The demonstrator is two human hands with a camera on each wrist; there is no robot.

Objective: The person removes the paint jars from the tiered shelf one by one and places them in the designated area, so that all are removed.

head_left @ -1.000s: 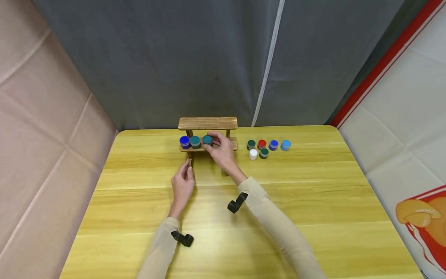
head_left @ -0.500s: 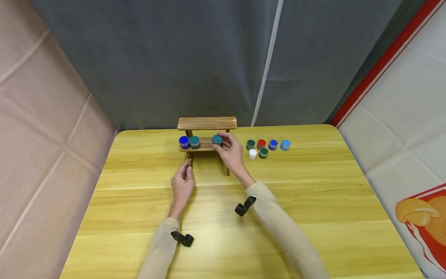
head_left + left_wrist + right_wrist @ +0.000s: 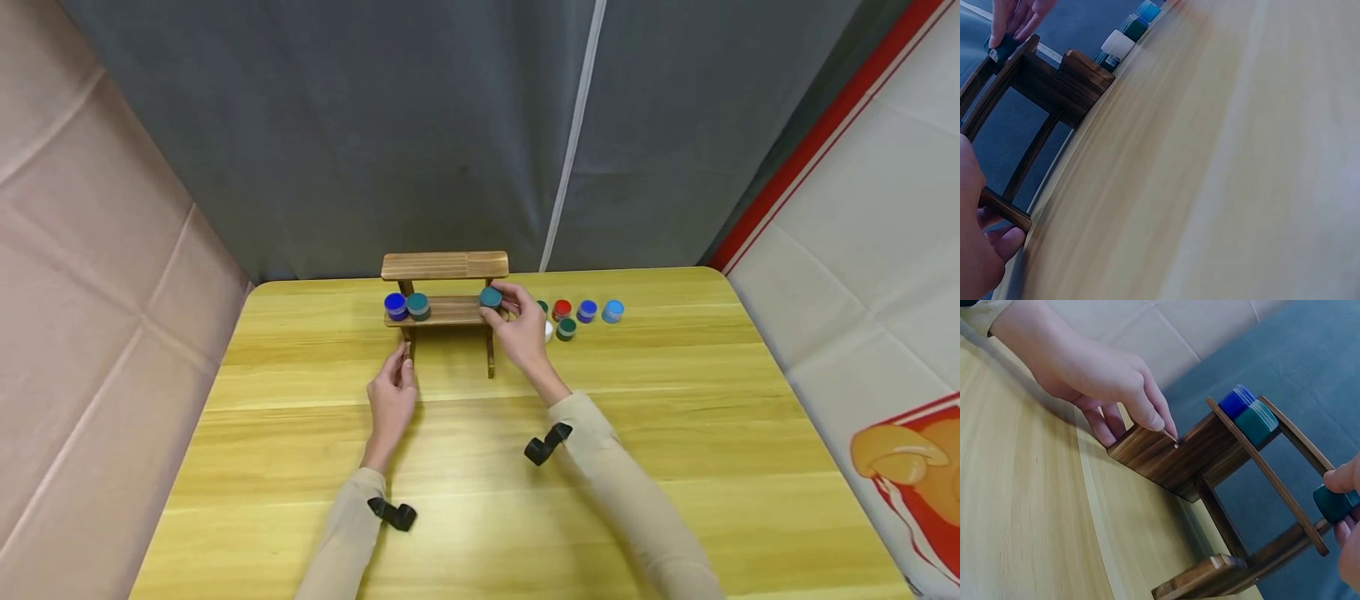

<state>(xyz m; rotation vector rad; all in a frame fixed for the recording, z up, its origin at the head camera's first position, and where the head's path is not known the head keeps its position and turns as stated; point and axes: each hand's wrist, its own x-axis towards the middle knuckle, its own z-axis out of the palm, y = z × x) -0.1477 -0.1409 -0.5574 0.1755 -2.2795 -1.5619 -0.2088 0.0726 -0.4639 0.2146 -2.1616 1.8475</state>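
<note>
My left hand [image 3: 391, 402] grips the rack [image 3: 452, 311]; at its right end my right hand [image 3: 523, 327] pinches a jar [image 3: 491, 297], contents unclear.

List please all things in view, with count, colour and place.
Table: 1, yellow, centre
Rack: 1, brown, near table's far edge
Shelf jars: 2, blue and teal, left on lower shelf
Held jar: 1, teal, at lower shelf's right
Loose jars: 6, red, blue, light blue, white, two dark green, right of rack
Curtain: 1, grey, behind table
Left panel: 1, pinkish, beside table
Right panel: 1, white with red, beside table
Wrist cameras: 2, black, at wrists
Sleeves: 2, beige, on arms
Left hand: 1, bare, holding rack's left leg
Right hand: 1, bare, gripping held jar
</note>
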